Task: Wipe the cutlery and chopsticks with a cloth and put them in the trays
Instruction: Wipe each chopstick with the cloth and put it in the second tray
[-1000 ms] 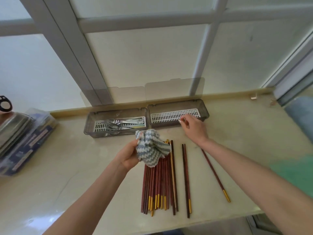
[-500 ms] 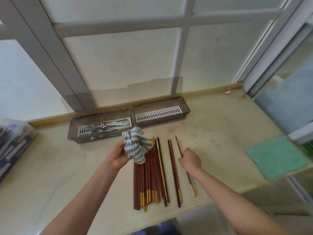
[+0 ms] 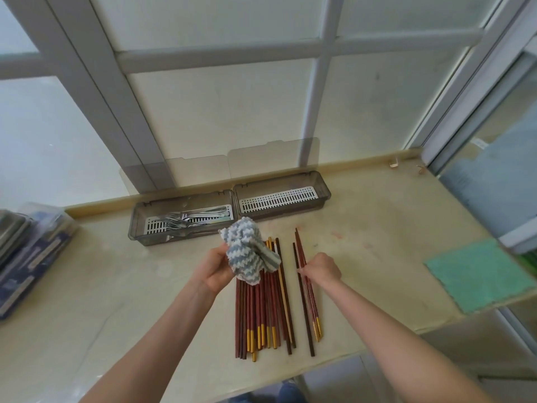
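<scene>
Dark-red wood with gold tips: in the head view, a bundle of chopsticks (image 3: 261,309) lies on a pale stone counter (image 3: 116,286), most of the gold ends pointing toward the near edge. The person's left hand (image 3: 216,269) grips a bunched blue-and-white zigzag cloth (image 3: 247,254), fingers curled round its lower folds, and holds it over the far ends of the bundle. Just to the right, a few loose chopsticks (image 3: 308,301) lie apart from the bundle. The right hand (image 3: 321,267) sits over their middle with its fingers curled down, pinching the two reddish ones, while a darker stick lies just beside them on the counter. Along the back edge two smoky plastic trays stand side by side, touching, with their clear lids (image 3: 273,155) tipped up against the frosted window. The left tray (image 3: 136,228) holds steel forks (image 3: 186,222) on a white slotted insert, and the right tray (image 3: 322,193) shows its own white slotted insert. A green mat (image 3: 476,274) lies at the counter's right end, well apart from the chopsticks. Stacked containers (image 3: 29,257) sit at the far left, too blurred to tell what they hold
</scene>
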The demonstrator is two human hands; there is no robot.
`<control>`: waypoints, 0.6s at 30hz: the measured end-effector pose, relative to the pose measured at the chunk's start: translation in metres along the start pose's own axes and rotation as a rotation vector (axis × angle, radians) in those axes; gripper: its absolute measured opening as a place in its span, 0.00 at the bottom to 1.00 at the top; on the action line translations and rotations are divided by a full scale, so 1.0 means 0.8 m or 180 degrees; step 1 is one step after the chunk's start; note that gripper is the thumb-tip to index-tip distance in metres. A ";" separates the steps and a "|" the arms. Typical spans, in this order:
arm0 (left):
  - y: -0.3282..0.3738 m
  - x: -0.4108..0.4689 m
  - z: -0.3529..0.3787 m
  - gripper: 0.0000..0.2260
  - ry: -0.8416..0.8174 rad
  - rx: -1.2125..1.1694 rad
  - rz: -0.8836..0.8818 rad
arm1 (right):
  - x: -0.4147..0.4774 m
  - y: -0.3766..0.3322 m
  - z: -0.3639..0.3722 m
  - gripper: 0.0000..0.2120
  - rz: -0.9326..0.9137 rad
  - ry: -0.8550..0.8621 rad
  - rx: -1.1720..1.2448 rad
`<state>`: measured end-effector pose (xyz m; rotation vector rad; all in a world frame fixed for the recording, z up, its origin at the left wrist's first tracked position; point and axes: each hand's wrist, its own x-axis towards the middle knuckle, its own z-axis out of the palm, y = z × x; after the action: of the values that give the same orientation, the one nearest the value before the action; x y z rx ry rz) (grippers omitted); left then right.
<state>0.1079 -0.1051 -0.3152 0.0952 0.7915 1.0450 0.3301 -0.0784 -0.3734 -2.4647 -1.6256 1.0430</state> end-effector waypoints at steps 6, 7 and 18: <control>0.007 0.009 0.020 0.13 0.0471 0.0314 -0.0025 | -0.037 -0.057 -0.058 0.03 -0.1599 -0.1008 0.2267; 0.007 0.008 0.028 0.13 0.0451 0.0416 0.0001 | -0.048 -0.068 -0.062 0.05 -0.1725 -0.1235 0.2403; 0.012 0.005 0.037 0.12 0.0189 0.1307 0.0814 | -0.080 -0.101 -0.039 0.04 -0.1809 -0.1775 0.1900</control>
<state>0.1203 -0.0889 -0.2920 0.5289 1.0598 1.1151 0.2655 -0.0835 -0.2874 -1.2974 -1.6282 1.8362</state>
